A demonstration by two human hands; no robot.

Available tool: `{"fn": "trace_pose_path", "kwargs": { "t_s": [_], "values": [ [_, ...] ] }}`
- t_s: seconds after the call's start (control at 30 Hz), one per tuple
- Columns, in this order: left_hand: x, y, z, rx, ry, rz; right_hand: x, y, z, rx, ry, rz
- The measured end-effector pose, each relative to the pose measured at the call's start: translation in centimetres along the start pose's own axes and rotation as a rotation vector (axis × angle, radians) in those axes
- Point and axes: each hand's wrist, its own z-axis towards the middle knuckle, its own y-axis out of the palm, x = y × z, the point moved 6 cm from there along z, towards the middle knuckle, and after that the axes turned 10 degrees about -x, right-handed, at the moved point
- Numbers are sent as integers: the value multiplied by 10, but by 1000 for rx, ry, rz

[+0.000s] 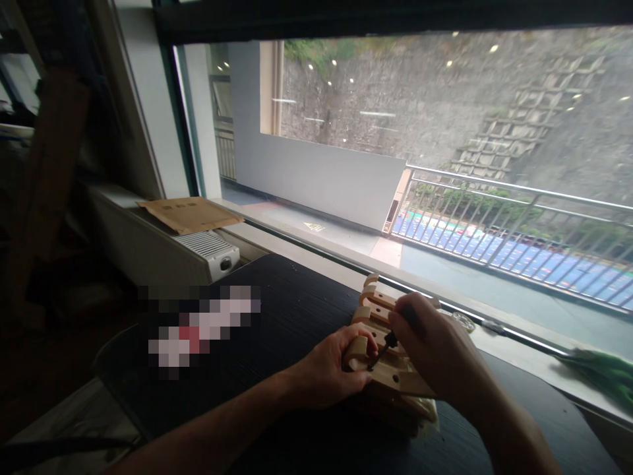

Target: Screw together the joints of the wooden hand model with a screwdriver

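Note:
A pale wooden rack [410, 382] with several curled hooks and dark screw holes lies on the black table [297, 290], close to the window. My left hand [316, 366] is closed around the nearest curled hook, thumb low and fingers over its top. In my right hand [428, 340] is a screwdriver [383, 349], its dark handle mostly covered by my fingers. The shaft slants down to the left, and its tip meets the wood at the base of the held hook, near my left thumb. Something wrapped in clear plastic [428, 412] shows beneath the rack.
A blurred-out pinkish item [212, 323] lies on the table's left side. Beyond that edge, a brown envelope [192, 214] rests on a white heater-like unit [217, 254]. The window sill [336, 264] borders the table, with a green object [603, 376] at right.

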Motion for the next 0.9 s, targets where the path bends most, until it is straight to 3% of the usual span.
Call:
{"fn": "trace_pose_path", "kwargs": {
  "t_s": [0.17, 0.4, 0.7, 0.9],
  "values": [
    [-1, 0, 0, -2, 4, 13, 8, -2, 0, 9, 89, -23],
    [0, -1, 0, 5, 6, 27, -21, -3, -9, -62, -126, 28],
    [0, 0, 0, 0, 13, 21, -1, 1, -3, -26, 25, 24],
    [1, 0, 0, -11, 19, 8, -21, -6, -9, -78, -137, 99]
  ]
}}
